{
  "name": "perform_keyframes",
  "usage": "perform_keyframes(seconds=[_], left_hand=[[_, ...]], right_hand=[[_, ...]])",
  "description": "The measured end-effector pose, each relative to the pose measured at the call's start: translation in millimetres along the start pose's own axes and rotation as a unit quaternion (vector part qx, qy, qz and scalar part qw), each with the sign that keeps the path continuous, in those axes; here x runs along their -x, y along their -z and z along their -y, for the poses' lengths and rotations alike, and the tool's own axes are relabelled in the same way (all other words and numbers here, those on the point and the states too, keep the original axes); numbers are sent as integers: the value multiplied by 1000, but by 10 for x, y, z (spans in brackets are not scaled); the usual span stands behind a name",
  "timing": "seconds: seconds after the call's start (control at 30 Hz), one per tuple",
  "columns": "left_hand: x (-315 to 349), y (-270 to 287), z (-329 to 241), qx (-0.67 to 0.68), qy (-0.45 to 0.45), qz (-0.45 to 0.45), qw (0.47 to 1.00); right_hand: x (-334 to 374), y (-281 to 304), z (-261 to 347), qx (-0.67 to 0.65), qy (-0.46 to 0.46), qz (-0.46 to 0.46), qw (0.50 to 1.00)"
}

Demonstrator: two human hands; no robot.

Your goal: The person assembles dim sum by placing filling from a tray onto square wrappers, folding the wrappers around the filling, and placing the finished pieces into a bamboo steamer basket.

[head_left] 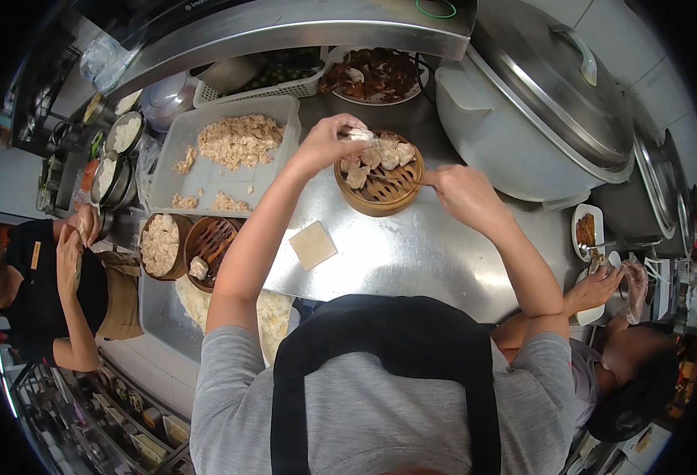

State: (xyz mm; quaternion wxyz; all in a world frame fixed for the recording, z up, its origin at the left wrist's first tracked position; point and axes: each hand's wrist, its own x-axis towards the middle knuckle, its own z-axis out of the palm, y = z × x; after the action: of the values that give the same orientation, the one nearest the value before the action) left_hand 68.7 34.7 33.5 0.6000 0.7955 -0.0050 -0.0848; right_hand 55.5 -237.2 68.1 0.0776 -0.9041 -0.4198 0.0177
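Observation:
A small round bamboo steamer (380,210) stands on the steel counter, with several pleated dumplings (397,153) along its far and left sides and bare slats at its near right. My left hand (324,146) is over its far left edge, fingers closed round a pale dumpling (357,135). At the steamer's right edge my right hand (469,195) is closed on a thin tool, mostly hidden by the fingers, whose tip points into the basket; its exact kind is unclear. A square pale dumpling wrapper (313,245) lies flat on the counter between my forearms.
A clear tub (289,170) of minced filling is at the left. Nearer stand a filled steamer (161,247) and another holding a dumpling (199,267). A lidded pot (495,134) stands at right. One co-worker (63,293) is at left, another (602,348) at right. A shelf (348,39) overhangs the back.

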Motion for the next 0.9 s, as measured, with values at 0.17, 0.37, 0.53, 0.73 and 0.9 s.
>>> perform_keyframes(seconds=[0.17,0.37,0.53,0.73,0.9], left_hand=[[95,84,13,-12,-1,8,1000],[72,85,31,45,21,47,998],[16,29,75,40,-35,73,996],[-121,-123,189,-117,-40,92,988],[-55,-388,157,-359,-106,93,923]], right_hand=[[205,-187,49,-178,-31,-41,983],[215,-213,224,-260,-141,-20,955],[256,-457,307,-245,-93,-49,964],[333,-442,662,-135,-93,-56,985],[338,-383,749,-92,-99,-43,990]])
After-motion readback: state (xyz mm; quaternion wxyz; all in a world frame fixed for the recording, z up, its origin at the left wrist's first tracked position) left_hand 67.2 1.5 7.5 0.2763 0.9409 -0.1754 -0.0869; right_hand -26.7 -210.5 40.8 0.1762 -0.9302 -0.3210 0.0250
